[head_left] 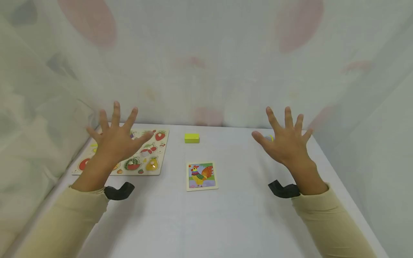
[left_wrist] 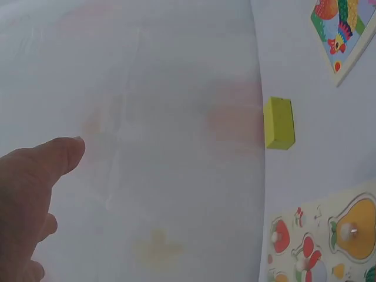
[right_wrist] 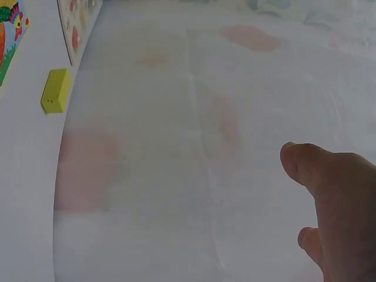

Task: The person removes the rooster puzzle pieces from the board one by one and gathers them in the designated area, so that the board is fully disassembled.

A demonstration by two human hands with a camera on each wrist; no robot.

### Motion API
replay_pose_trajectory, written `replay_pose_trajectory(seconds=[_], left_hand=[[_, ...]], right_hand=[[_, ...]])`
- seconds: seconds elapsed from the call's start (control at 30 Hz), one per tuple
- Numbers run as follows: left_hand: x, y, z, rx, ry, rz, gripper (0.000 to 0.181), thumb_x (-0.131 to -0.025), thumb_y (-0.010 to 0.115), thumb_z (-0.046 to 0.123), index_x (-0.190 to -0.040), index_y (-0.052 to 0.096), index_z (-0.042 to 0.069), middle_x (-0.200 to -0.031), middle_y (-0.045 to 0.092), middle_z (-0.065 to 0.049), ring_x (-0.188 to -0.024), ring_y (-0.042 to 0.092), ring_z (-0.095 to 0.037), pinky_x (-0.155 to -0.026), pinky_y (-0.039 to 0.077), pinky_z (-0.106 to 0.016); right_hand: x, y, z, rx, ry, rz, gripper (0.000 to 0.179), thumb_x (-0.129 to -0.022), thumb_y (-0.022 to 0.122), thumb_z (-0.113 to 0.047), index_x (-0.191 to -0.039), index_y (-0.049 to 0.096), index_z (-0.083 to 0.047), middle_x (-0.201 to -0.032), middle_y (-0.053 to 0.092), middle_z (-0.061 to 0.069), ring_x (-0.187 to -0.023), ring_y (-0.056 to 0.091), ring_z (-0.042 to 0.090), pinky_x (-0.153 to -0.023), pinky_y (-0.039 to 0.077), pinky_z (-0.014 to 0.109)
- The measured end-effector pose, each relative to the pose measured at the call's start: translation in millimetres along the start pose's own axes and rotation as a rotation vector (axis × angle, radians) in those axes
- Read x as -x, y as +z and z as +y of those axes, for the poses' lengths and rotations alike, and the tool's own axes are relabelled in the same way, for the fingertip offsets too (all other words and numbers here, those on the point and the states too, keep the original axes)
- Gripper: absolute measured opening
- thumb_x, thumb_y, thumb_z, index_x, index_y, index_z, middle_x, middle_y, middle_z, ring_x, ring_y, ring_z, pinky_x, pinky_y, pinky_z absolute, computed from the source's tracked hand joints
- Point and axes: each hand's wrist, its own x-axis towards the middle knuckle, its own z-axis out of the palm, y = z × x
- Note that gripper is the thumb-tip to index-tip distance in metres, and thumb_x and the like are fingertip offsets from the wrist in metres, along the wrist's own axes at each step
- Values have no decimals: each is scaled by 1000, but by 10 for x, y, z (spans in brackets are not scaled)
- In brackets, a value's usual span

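Observation:
Both hands are held up with fingers spread and nothing in them. My left hand (head_left: 117, 143) overlaps the fruit puzzle board (head_left: 151, 146) in the head view and hides part of it; knobbed pieces such as a pear and a watermelon slice show on the board. My right hand (head_left: 287, 143) is over the right side of the table, partly covering a small round blue and yellow thing (head_left: 270, 137). Between the hands lie a square rooster puzzle (head_left: 202, 175) in a pale frame and, farther back, a yellow block (head_left: 191, 138).
The white table (head_left: 200, 222) ends at the back against a pale curtain (head_left: 206, 82) with faded red patches. More cloth hangs along the left and right sides. A black strap (head_left: 119, 191) is at the left wrist, another strap (head_left: 284, 190) at the right.

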Motion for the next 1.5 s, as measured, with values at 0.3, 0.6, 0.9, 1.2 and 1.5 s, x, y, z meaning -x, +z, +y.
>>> replay_pose_trajectory(seconds=[0.3,0.6,0.9,1.2,1.5], left_hand=[[70,172,69,6,35,47,89,-84,41,77,-156,14,31,-158,-20,-10,-137,-18,-50,-84,-17,-79],[158,333,193,45,69,52,85,-87,42,73,-155,18,29,-158,-20,-5,-139,-19,-44,-88,-17,-77],[182,596,301,83,88,57,82,-87,45,72,-154,25,30,-160,-10,-8,-140,-10,-46,-90,-12,-78],[240,841,384,108,101,6,80,-88,43,72,-154,24,32,-161,-4,-11,-141,-6,-46,-92,-11,-77],[324,1123,484,138,141,-35,79,-86,44,73,-153,25,36,-160,4,-13,-141,-2,-45,-97,-1,-76]], right_hand=[[31,131,-148,-45,-56,1,85,-85,39,-77,-154,7,-40,-159,0,19,-138,-8,52,-92,-4,79],[45,286,-234,-85,-101,-8,85,-86,41,-75,-155,8,-38,-159,1,17,-140,-7,48,-95,-3,77],[61,480,-237,-103,-123,-21,85,-86,42,-74,-155,9,-36,-159,5,18,-140,-2,49,-95,-1,78],[63,690,-266,-114,-169,-4,86,-86,45,-73,-156,14,-34,-158,13,19,-139,8,50,-97,4,75],[78,957,-259,-136,-175,-53,87,-85,45,-73,-156,11,-34,-158,15,18,-140,6,48,-99,0,74]])
